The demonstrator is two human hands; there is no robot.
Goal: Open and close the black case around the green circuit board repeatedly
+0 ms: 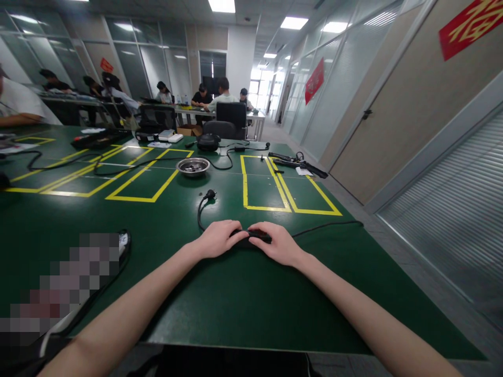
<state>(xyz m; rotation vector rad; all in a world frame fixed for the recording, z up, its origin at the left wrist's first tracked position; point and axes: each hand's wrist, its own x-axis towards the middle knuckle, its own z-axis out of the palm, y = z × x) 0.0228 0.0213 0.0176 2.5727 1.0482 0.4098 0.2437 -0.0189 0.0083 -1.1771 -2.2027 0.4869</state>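
Note:
My left hand (219, 238) and my right hand (278, 243) meet over the green table, fingers closed around a dark, bar-shaped block (251, 237). Most of the block is hidden by my fingers, so its exact kind is unclear. From its left side a black cord (199, 214) curls up to a power plug (210, 195) lying on the tabletop. On the right a thinner black cable (330, 224) runs from behind my right hand toward the table's edge.
Yellow tape rectangles (268, 210) mark the green table (251, 309). Beyond my hands stand a metal bowl (193, 166) with small parts and a black rounded case (208, 142). Black tools (310, 166) lie at right, a blurred-out flat object (74, 283) at left. Several people sit farther back.

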